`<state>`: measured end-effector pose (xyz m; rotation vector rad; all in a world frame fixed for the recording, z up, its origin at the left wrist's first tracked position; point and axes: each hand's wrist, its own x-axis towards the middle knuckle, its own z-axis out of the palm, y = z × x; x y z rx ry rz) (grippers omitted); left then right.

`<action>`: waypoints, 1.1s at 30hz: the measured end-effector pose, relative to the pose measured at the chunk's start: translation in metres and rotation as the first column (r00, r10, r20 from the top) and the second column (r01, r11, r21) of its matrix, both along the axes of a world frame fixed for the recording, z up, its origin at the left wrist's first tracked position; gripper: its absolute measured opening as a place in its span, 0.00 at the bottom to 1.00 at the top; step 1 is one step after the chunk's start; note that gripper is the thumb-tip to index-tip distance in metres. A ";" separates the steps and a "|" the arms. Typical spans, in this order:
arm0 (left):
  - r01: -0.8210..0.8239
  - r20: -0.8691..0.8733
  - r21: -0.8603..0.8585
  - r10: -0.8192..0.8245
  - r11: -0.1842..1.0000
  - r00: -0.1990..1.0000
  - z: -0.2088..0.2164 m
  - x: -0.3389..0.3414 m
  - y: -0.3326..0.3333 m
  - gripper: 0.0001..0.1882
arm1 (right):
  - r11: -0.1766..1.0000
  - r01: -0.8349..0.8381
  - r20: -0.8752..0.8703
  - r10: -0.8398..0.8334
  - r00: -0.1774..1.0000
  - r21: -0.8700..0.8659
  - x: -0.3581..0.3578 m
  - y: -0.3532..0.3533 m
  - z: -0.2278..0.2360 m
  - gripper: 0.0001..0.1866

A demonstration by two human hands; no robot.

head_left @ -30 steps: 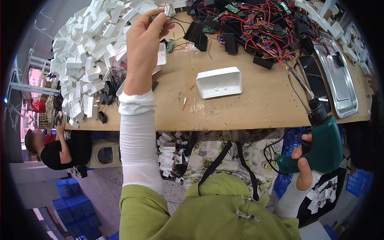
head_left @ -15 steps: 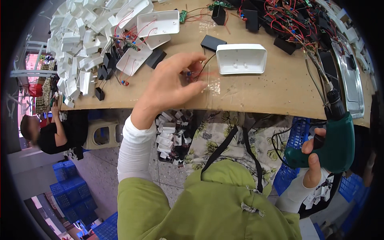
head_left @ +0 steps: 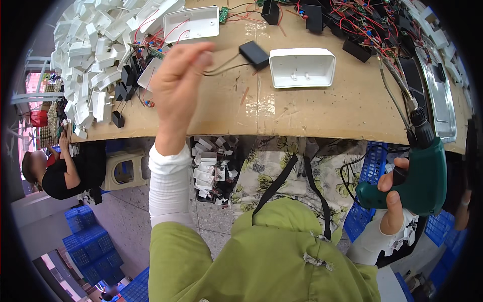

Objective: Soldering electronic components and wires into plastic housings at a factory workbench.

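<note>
Raised over the left middle of the bench, my left hand (head_left: 178, 83) is closed in a pinch. Two dark wires run from its fingertips to a small black box (head_left: 254, 55), which hangs at their end. Motion blurs the fingers, and anything else inside them is hidden. Just right of the black box, a white rectangular plastic case (head_left: 302, 69) lies with its hollow side up. At the far right my right hand (head_left: 395, 196) is wrapped round the grip of a green soldering gun (head_left: 425, 181), its metal barrel pointing up over the bench.
White cases (head_left: 90, 55) are heaped at the back left. Black boxes tangled with red wires (head_left: 352, 22) fill the back right beside a metal tray (head_left: 443, 100). Below the brown bench top (head_left: 312, 118) stands a bin of white pieces (head_left: 214, 168). Another person (head_left: 60, 176) sits at left.
My left hand has moved left and away from me, closing on the wires. The black box has lifted and tilted along with them. My right hand keeps hold of the soldering gun in place.
</note>
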<state>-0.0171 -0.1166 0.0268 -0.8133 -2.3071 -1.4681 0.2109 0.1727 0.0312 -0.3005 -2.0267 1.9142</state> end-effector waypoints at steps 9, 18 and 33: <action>-0.048 -0.252 0.601 0.247 0.798 0.936 0.023 -0.020 -0.008 0.09 | 0.998 0.052 -0.018 -0.053 0.998 -0.035 -0.010 -0.012 0.002 0.29; 0.161 -0.202 -0.204 -0.203 0.966 0.958 -0.009 0.041 0.060 0.07 | 0.987 0.106 -0.009 -0.108 0.994 -0.120 -0.012 -0.015 -0.007 0.30; -0.154 -0.378 -0.228 0.059 0.961 0.924 -0.031 0.038 0.073 0.05 | 0.984 0.079 0.127 -0.059 0.990 -0.161 0.002 -0.022 -0.015 0.30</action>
